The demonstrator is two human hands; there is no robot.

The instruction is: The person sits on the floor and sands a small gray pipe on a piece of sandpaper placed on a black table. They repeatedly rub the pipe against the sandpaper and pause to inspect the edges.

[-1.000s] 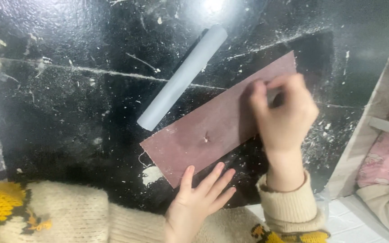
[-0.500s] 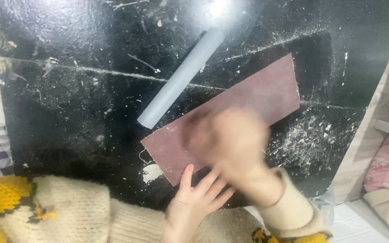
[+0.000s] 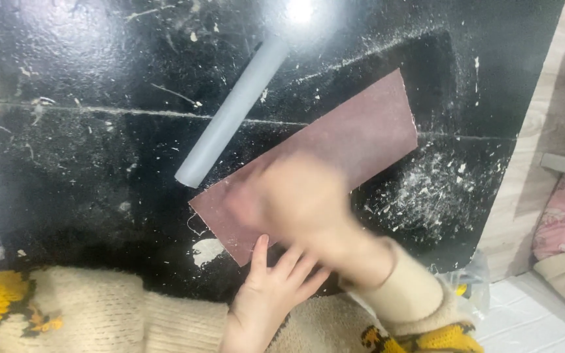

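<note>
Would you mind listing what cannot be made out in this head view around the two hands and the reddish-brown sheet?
- Right hand: motion blur smears it, so its fingers and anything it may hold cannot be told.
- Reddish-brown sheet: its lower middle is hidden behind the blurred right hand.
- Left hand: the wrist is cut off by the bottom edge; fingertips rest at the sheet's near edge.
- Grey tube: its far end is lost in lamp glare.

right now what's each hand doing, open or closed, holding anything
Left hand: open, fingers spread, tips pressing the near edge of the reddish-brown sheet.
Right hand: over the sheet, too blurred to tell open, closed or holding anything.
</note>
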